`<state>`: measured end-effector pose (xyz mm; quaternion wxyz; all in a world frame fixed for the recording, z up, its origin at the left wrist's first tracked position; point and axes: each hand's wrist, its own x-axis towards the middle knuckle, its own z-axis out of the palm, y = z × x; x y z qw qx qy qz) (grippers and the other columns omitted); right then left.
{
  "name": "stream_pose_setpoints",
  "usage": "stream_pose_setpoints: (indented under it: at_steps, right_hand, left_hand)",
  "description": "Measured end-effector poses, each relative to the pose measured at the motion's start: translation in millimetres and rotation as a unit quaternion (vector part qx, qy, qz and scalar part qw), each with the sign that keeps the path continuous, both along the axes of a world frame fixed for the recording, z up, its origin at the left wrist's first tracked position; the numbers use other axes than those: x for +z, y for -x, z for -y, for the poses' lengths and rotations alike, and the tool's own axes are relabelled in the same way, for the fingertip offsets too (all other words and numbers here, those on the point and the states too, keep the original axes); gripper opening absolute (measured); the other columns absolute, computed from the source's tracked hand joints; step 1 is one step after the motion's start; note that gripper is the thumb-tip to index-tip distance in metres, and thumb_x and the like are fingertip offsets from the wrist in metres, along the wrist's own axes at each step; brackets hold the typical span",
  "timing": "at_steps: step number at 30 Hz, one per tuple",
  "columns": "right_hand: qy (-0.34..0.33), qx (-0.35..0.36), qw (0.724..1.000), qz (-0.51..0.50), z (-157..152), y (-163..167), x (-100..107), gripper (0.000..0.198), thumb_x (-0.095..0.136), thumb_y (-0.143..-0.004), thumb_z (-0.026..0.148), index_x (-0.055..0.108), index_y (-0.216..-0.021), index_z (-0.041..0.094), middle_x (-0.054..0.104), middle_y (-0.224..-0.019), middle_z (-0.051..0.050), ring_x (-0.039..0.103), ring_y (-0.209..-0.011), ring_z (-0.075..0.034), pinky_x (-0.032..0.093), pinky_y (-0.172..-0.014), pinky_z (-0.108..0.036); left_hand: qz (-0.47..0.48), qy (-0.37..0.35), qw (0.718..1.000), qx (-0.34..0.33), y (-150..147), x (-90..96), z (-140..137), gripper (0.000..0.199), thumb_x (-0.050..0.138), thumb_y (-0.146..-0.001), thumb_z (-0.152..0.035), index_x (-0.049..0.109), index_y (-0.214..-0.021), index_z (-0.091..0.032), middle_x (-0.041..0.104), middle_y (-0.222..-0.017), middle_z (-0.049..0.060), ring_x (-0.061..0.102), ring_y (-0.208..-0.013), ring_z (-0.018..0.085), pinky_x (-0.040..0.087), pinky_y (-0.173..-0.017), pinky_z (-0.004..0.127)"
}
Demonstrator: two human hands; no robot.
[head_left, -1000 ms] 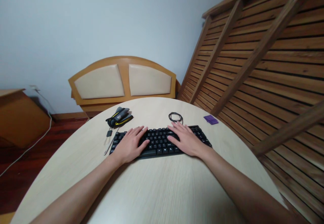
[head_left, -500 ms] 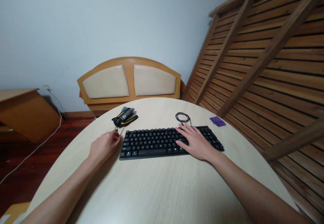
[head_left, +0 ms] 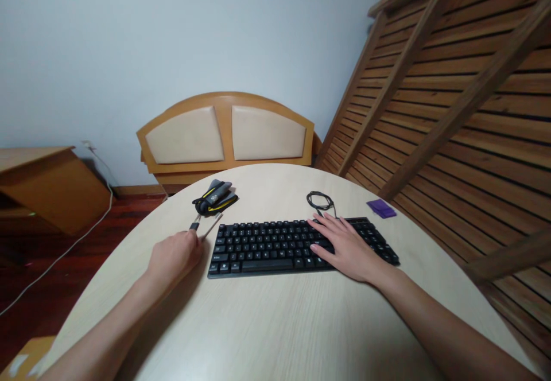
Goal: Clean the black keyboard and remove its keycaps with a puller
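Observation:
A black keyboard (head_left: 262,249) lies on the round, pale wood table (head_left: 275,329). My right hand (head_left: 346,249) rests on its right part, fingers spread, palm down. My left hand (head_left: 176,257) is closed just left of the keyboard. Out of its fist sticks a small slim tool (head_left: 194,226) with a dark band and a pale tip. Beside it, a thin stick with a pale, brush-like end (head_left: 217,219) slants toward the keyboard's top left corner; I cannot tell whether the fist holds it too. The fingertips are hidden.
Beyond my left hand lies a grey, black and yellow folded bundle (head_left: 215,197). The coiled black cable (head_left: 321,200) sits behind the keyboard, and a folded purple cloth (head_left: 381,208) near the right edge. A headboard (head_left: 226,128) and slatted wooden panel (head_left: 430,140) stand beyond.
My left hand has drawn back slightly toward me, and more of the slim tool and the stick shows. My right hand stays on the keyboard. The whole view has shifted slightly.

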<state>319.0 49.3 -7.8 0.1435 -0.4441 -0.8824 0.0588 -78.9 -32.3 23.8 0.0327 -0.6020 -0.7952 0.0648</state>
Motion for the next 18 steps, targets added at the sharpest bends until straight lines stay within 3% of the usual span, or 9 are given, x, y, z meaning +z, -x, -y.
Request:
stream_pose_setpoints:
  at_steps: [4,8,12,15,18]
  right_hand:
    - [-0.002,0.0,1.0,-0.011,-2.1,-1.3,-3.3,0.062,0.044,-0.099,0.062,0.043,-0.154,0.033,0.038,-0.162,-0.004,0.03,-0.151,-0.033,0.023,-0.121,-0.061]
    - [0.002,-0.003,1.0,-0.011,-3.3,-2.9,-2.5,0.061,0.043,-0.099,0.061,0.045,-0.153,0.033,0.038,-0.162,-0.004,0.03,-0.151,-0.032,0.023,-0.121,-0.06]
    - [0.009,-0.005,1.0,-0.005,-6.0,-5.8,-0.6,0.061,0.042,-0.099,0.062,0.048,-0.151,0.031,0.039,-0.161,-0.004,0.03,-0.151,-0.031,0.023,-0.121,-0.06]
    - [0.007,-0.002,1.0,-0.013,-9.3,-9.6,-0.5,0.058,0.041,-0.1,0.06,0.049,-0.15,0.031,0.04,-0.161,-0.004,0.031,-0.15,-0.032,0.024,-0.121,-0.06]
    - [0.01,-0.003,1.0,-0.019,-12.4,-10.7,1.1,0.055,0.041,-0.101,0.057,0.052,-0.147,0.031,0.044,-0.159,-0.004,0.034,-0.149,-0.032,0.025,-0.12,-0.06]
  left_hand:
    - [-0.004,0.008,0.999,-0.038,2.3,-4.0,2.8,0.036,0.035,-0.097,-0.026,0.068,-0.096,-0.011,0.074,-0.093,0.021,0.073,-0.085,0.034,0.054,-0.069,0.041]
    - [-0.032,0.005,0.993,-0.114,4.2,-7.8,13.6,0.03,0.038,-0.09,-0.007,0.064,-0.105,-0.009,0.07,-0.099,0.022,0.07,-0.094,0.034,0.054,-0.075,0.041]
    - [-0.059,-0.023,0.991,-0.118,-0.9,-5.3,19.0,0.032,0.038,-0.086,0.0,0.058,-0.109,-0.009,0.069,-0.1,0.022,0.067,-0.099,0.035,0.053,-0.077,0.04]
    - [-0.005,-0.072,0.992,-0.101,-5.9,-3.7,12.9,0.027,0.034,-0.094,-0.007,0.052,-0.114,-0.009,0.07,-0.098,0.022,0.068,-0.091,0.034,0.052,-0.074,0.04]
    - [0.109,-0.139,0.979,-0.103,-12.2,-3.3,5.2,0.027,0.029,-0.101,-0.021,0.046,-0.121,-0.014,0.071,-0.104,0.019,0.07,-0.088,0.031,0.051,-0.075,0.038]
